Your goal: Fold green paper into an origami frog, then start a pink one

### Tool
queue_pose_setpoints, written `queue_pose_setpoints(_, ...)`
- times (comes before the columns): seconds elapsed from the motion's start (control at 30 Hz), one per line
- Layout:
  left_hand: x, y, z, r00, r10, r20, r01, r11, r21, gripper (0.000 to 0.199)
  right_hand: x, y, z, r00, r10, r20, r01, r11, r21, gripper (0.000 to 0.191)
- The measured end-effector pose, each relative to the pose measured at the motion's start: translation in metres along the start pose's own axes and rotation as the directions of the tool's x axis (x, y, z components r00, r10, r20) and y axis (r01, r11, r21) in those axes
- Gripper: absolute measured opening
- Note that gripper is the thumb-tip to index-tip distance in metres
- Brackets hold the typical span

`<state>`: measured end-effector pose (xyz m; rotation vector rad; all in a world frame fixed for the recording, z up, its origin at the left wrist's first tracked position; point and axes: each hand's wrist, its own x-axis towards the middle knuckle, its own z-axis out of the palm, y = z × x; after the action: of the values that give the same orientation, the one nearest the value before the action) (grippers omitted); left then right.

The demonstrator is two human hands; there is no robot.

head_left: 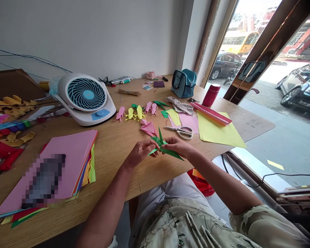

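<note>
Nearer than the scissors (181,130), green paper (158,140): one folded piece, pinched by left hand (144,151) and right hand (178,146), probably to keep creases tight.
Pink paper (149,128): one folded piece, left of the scissors.
Figures (140,113): three pink, two yellow, beyond the scissors leftward, perhaps rowed to free working room.

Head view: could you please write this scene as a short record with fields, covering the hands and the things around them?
Left hand: pinches the green folded paper
Right hand: grips the same paper from the other side
Paper shape: one pointed flap stands up between the hands
Just beyond the hands: pink folded paper and scissors
Table left: fan; stack of coloured sheets
Table right: red bottle; yellow sheet
Unclear: pixelated item on the stack
</note>
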<state>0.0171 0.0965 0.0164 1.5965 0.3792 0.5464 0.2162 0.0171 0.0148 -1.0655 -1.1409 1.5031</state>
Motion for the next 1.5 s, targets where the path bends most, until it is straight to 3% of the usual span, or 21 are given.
queue_pose_setpoints(0.1,0.004,-0.007,0.001,0.999,-0.040,-0.018,0.041,0.999,0.012,0.025,0.000,0.001,-0.004,0.999,-0.016,-0.028,0.015,0.999,-0.043,0.039)
queue_pose_setpoints(0.23,0.008,-0.015,0.002,0.989,0.025,-0.143,-0.019,0.999,0.041,0.033,0.000,0.003,-0.007,0.998,-0.044,-0.045,0.038,0.992,-0.124,0.043)
queue_pose_setpoints(0.47,0.009,-0.016,0.003,0.975,0.076,-0.210,-0.022,0.969,0.247,0.026,0.004,0.010,-0.004,0.973,-0.200,-0.114,0.142,0.912,-0.385,0.039)
queue_pose_setpoints(0.53,0.008,-0.017,0.005,0.957,0.147,-0.252,-0.034,0.915,0.402,0.020,0.005,0.014,0.001,0.941,-0.284,-0.186,0.160,0.856,-0.492,0.032)
queue_pose_setpoints(0.63,0.007,-0.018,0.006,0.909,0.298,-0.291,-0.030,0.745,0.667,0.015,0.006,0.020,0.011,0.885,-0.387,-0.258,0.148,0.760,-0.633,0.020)
queue_pose_setpoints(0.7,0.008,-0.018,0.004,0.891,0.337,-0.304,-0.004,0.676,0.737,0.013,0.008,0.021,0.017,0.855,-0.436,-0.282,0.126,0.701,-0.702,0.009)
queue_pose_setpoints(0.77,0.009,-0.018,0.003,0.895,0.276,-0.351,0.063,0.701,0.711,0.014,0.009,0.021,0.021,0.835,-0.465,-0.293,0.104,0.657,-0.747,0.008)
queue_pose_setpoints(0.9,0.011,-0.021,0.002,0.928,0.051,-0.368,0.132,0.881,0.455,0.029,0.008,0.022,0.025,0.823,-0.491,-0.285,0.100,0.620,-0.778,0.008)
queue_pose_setpoints(1.0,0.011,-0.024,0.001,0.925,-0.012,-0.380,0.158,0.922,0.354,0.038,0.007,0.026,0.025,0.827,-0.499,-0.260,0.143,0.634,-0.760,0.008)
queue_pose_setpoints(1.17,0.010,-0.024,0.003,0.920,0.035,-0.390,0.114,0.929,0.352,0.038,0.006,0.033,0.018,0.845,-0.472,-0.253,0.210,0.726,-0.655,0.013)
queue_pose_setpoints(1.33,0.014,-0.026,0.002,0.941,0.037,-0.336,0.049,0.969,0.244,0.043,0.009,0.037,0.012,0.912,-0.346,-0.218,0.205,0.848,-0.488,0.031)
queue_pose_setpoints(1.5,0.012,-0.027,0.002,0.939,0.101,-0.329,0.030,0.929,0.370,0.033,0.013,0.040,0.010,0.941,-0.262,-0.212,0.174,0.917,-0.359,0.038)
